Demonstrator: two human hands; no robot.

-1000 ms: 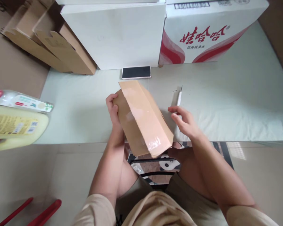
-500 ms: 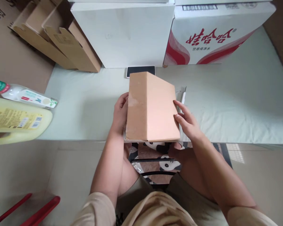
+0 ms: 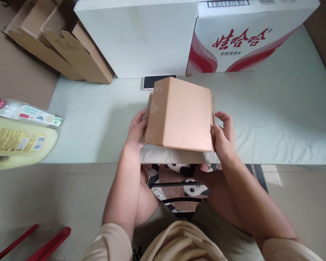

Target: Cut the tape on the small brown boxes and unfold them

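Now both hands, left hand (image 3: pixel 137 128) and right hand (image 3: pixel 224 137), press flat against the plain brown cardboard box (image 3: pixel 180 114) (matte, squared), rotated broadside since before, above the pale green tabletop (image 3: pixel 97 119).

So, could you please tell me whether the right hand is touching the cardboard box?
Touching: the head view shows the right hand pressed flat against the right side of the cardboard box.

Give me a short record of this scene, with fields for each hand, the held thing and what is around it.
Left hand: grips the left side of the cardboard box
Right hand: grips the right side
Box: brown, closed face up, above the near edge of the table
Behind: phone, white carton, red-printed carton
Left: yellow jug, bottle
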